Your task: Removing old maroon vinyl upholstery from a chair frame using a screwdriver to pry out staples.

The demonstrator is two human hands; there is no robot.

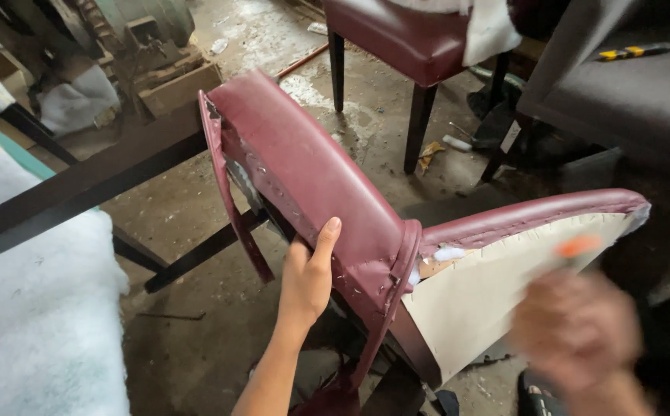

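maroon chair frame [327, 192] tipped over the dusty floor [196, 208], long axis running upper left to lower right | left hand [308, 277] clasps its padded back from below, thumb on top | right hand [581, 331] blurred near the beige underside panel [489, 293], closed on an orange-tipped tool [577, 248], nearer that end

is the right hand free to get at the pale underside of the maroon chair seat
Probably yes: the right hand, blurred and holding something orange, is already over the pale underside, nothing between, while the left hand grips the maroon chair.
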